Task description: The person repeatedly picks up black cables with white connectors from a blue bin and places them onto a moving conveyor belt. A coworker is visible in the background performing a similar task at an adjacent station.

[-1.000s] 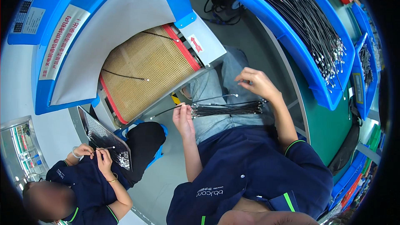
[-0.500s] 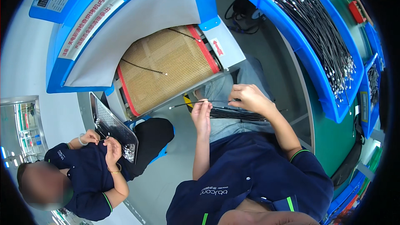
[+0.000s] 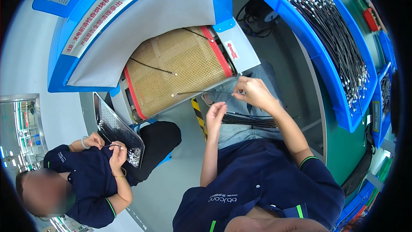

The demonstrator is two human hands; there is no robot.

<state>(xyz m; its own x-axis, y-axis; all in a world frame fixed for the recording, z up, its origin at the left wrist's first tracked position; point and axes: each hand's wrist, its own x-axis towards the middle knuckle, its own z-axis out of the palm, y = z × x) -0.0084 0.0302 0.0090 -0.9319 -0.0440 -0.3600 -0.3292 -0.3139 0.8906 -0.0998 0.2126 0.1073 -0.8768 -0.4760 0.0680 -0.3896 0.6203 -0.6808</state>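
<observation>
- Cable [image 3: 193, 92], thin and dark: near the centre of the frame, running leftward from the right hand; its pale left end overlaps the near part of the mesh belt in view. Contact with the belt cannot be told.
- Right hand [image 3: 256, 93]: thumb and fingertips pinched narrowly on the cable's right end.
- Left hand [image 3: 213, 119]: below the cable and apart from it, fingers drawn close together; whether anything sits between them cannot be told.
- Bundle of dark cables [image 3: 251, 120]: lying crosswise on the person's lap, just right of the left hand.
- Mesh belt [image 3: 184, 60]: upper centre, red-edged, bearing two separate cables, one [image 3: 152, 65] toward its left side, one [image 3: 197, 34] near its upper right corner.
- Machine hood [image 3: 141, 34]: upper left, blue and white, arching over the belt.
- Blue bin [image 3: 300, 34]: upper right, filled with dark, white-tipped cables [image 3: 330, 38].
- Co-worker [image 3: 92, 176]: lower left, both hands at a thin cable, beside a tilted metal tray [image 3: 113, 114].
</observation>
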